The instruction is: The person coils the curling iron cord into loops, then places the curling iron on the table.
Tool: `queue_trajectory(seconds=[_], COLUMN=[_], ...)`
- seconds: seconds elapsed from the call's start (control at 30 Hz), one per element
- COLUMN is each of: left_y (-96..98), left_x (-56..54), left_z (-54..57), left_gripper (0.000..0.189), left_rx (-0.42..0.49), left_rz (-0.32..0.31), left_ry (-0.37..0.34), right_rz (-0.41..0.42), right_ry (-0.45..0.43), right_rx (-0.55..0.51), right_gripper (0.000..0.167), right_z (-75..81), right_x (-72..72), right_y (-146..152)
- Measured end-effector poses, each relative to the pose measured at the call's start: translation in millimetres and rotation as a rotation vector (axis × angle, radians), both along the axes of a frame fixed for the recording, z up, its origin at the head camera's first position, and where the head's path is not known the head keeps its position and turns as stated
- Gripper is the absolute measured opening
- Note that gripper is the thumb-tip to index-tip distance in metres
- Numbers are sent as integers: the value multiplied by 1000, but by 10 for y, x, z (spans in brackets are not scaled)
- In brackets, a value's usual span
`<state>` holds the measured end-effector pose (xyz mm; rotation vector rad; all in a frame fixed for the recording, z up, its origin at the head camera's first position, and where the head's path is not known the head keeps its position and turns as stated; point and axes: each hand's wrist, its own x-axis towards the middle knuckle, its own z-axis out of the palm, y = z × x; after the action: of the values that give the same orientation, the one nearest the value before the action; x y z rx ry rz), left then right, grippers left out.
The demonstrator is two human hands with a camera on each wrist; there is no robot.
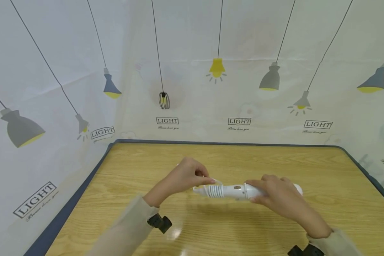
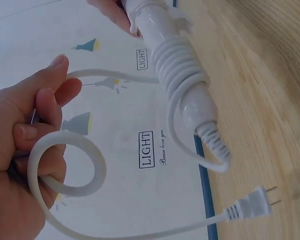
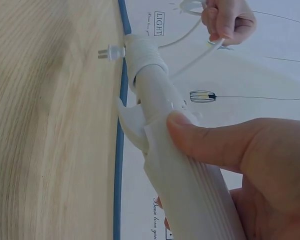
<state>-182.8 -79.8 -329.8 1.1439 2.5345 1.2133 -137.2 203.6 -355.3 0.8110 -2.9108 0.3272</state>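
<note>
A white curling iron point(image 1: 232, 192) is held sideways above the table. My right hand point(image 1: 276, 195) grips its thicker ribbed part, thumb lying along the top in the right wrist view. A lever point(image 3: 132, 122) sticks out from its side. Several turns of white power cord point(image 2: 177, 62) wrap the narrower end. My left hand point(image 2: 32, 125) pinches the cord between thumb and fingers, a little away from that end. A loose loop of cord point(image 2: 100, 167) hangs at the curled lower fingers, and the two-pin plug point(image 2: 250, 206) dangles free.
Below the hands lies a wood-grain table point(image 1: 131, 220) with a dark blue edge point(image 1: 211, 143). Pale sheeting point(image 1: 192, 46) printed with hanging lamps rises behind it and at both sides. Dark wrist cameras point(image 1: 160, 223) sit at the sleeve cuffs.
</note>
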Motion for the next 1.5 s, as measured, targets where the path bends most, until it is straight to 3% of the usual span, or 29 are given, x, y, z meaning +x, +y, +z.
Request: queue_trajectory(seconds=[0.37, 0.6, 0.77, 0.87, 1.0, 1.2, 1.5], left_y=[120, 83, 42, 47, 74, 116, 136], left_x=[91, 160, 258, 312, 360, 381, 314], left_z=[-3, -44, -73, -109, -169, -241, -373], left_gripper=[16, 17, 17, 22, 28, 27, 28], left_rx=[150, 160, 196, 248, 271, 284, 414], left_rz=[83, 172, 202, 152, 25, -148, -349], left_ry=[-90, -102, -200, -298, -418, -538, -514], right_rz=[-41, -103, -158, -185, -218, -240, -222], right_ry=[22, 73, 128, 156, 148, 114, 208], right_rx=[-10, -40, -125, -170, -222, -324, -483], right_gripper=[47, 49, 50, 50, 50, 51, 47], right_z=[-40, -69, -43, -19, 15, 97, 341], right_x=[-24, -65, -112, -128, -133, -98, 6], right_y=[-152, -150, -99, -84, -89, -126, -190])
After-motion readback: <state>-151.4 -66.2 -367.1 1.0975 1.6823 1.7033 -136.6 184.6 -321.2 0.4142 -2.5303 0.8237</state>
